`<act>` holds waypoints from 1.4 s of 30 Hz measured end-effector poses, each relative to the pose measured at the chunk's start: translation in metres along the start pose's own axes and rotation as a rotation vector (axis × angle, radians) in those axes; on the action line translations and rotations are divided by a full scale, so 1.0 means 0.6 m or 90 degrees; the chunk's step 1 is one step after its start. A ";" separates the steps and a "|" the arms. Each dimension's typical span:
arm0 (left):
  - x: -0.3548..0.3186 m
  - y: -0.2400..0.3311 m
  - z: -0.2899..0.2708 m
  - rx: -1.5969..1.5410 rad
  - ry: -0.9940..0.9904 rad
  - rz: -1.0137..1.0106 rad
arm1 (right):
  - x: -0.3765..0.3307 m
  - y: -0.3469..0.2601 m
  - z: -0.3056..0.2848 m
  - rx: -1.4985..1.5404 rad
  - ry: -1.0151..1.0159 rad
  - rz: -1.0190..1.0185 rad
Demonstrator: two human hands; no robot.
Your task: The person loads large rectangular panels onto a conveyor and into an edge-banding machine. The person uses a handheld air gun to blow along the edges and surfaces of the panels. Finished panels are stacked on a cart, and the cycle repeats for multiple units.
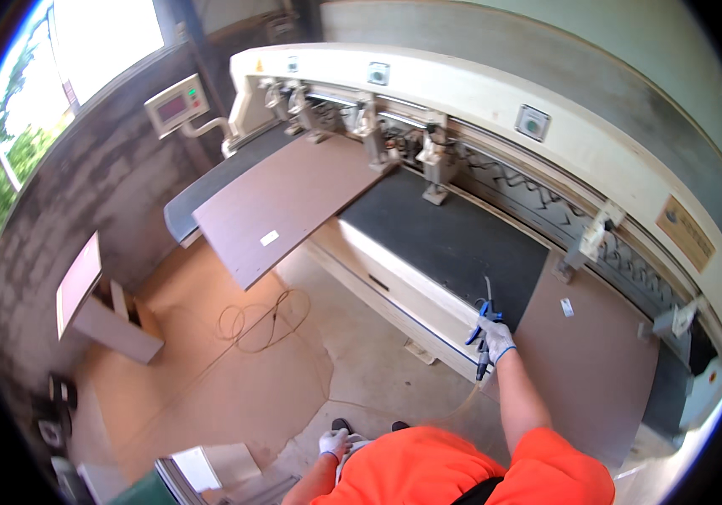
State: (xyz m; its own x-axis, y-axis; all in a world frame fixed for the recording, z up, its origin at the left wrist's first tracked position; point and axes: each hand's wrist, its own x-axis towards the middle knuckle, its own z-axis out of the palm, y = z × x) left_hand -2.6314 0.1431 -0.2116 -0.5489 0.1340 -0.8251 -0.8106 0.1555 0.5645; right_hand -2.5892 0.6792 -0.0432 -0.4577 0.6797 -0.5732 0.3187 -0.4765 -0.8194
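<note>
Orange-sleeved arms are reaching out: the right grip [495,338], gloved, is closing around a blue air gun [483,324] over the machine's black surface [445,240], beside a brown panel [592,362]. The left grip [333,441] is hanging low, its fingers' state unclear.

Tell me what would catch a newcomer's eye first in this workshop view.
Probably the long cream-coloured machine arcing across the top, with two brown boards on its dark bed: one board jutting out at the left, another board at the right. Next, the person's gloved right hand gripping a blue air gun at the bed's front edge, while the gloved left hand hangs low by the orange shirt.
</note>
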 end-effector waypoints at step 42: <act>-0.567 -0.794 0.318 -0.022 0.428 -0.374 | 0.300 0.004 -0.069 -0.141 -0.147 0.006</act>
State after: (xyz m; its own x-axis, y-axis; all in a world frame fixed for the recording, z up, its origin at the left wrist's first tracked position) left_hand -2.0192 0.2104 -0.1954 -0.0378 -0.5625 -0.8259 -0.9984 -0.0126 0.0543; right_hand -2.6366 0.8235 -0.1486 -0.6223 0.5183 -0.5865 0.4854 -0.3323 -0.8087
